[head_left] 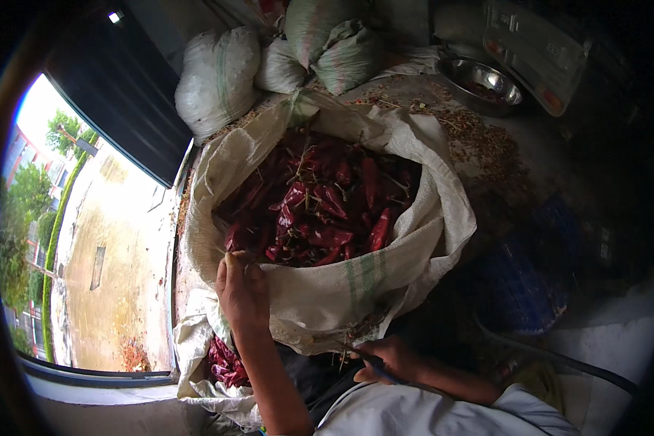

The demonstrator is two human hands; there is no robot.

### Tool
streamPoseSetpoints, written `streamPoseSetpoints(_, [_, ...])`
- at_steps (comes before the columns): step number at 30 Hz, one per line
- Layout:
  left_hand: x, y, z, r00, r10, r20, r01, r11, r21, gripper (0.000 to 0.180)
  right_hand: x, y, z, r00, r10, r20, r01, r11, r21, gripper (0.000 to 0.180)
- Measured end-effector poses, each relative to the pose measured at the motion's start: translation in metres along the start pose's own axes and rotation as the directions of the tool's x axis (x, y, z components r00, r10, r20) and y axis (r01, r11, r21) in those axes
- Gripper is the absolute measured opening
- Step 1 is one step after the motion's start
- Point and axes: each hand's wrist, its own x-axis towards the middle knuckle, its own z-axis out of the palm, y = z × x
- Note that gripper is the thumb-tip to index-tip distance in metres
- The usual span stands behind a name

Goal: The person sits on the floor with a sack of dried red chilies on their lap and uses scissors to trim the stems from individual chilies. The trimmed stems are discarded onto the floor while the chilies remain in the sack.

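Note:
A large white woven sack (312, 298) stands in front of me with its rim rolled outward, full of dried red chilies (327, 203) with pale stems. My left hand (243, 291) is at the sack's near left rim. Its fingers are closed, and the tips pinch at a dried red chili (238, 238) by the edge; the grip is partly hidden. Close to my lap, just below the sack's front, my right hand (389, 357) is closed round a dark slim tool (374, 360) that looks like scissors. Thin stems lie on the sack cloth near its tip.
A smaller white sack (196, 327) with red chilies stands at lower left. Several stuffed sacks (218, 83) sit at the back, and a metal bowl (479, 80) at back right. Stem scraps (472, 134) litter the floor. A blue crate (527, 283) is right; a bright doorway opens left.

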Motion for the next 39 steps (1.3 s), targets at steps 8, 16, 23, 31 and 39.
streamPoseSetpoints(8, [-0.045, -0.003, -0.01, 0.999, -0.03, 0.02, 0.032, 0.991, -0.129, 0.025, 0.006, -0.023, -0.009, 0.942, -0.097, -0.322, 0.056, 0.989, -0.134, 0.049])
streamPoseSetpoints(16, [-0.133, 0.034, 0.022, 0.826, -0.505, 0.249, 0.345, 0.804, 0.485, 0.045, 0.02, -0.046, -0.031, 0.837, -0.426, -0.344, 0.243, 0.852, -0.463, 0.052])
streamPoseSetpoints(23, [-0.135, 0.007, 0.005, 0.8, -0.574, 0.174, 0.502, 0.799, 0.329, 0.043, 0.012, -0.04, -0.014, 0.922, -0.301, -0.244, 0.22, 0.925, -0.309, 0.057])
streamPoseSetpoints(31, [-0.137, -0.01, -0.004, 0.85, -0.471, 0.234, 0.494, 0.868, -0.045, 0.038, 0.02, -0.042, -0.016, 0.916, -0.326, -0.234, 0.285, 0.939, -0.193, 0.05])
streamPoseSetpoints(39, [-0.141, -0.028, 0.006, 0.881, -0.208, 0.424, 0.03, 0.921, 0.389, 0.071, 0.036, -0.062, -0.008, 0.893, -0.211, -0.398, 0.218, 0.975, -0.027, 0.043])
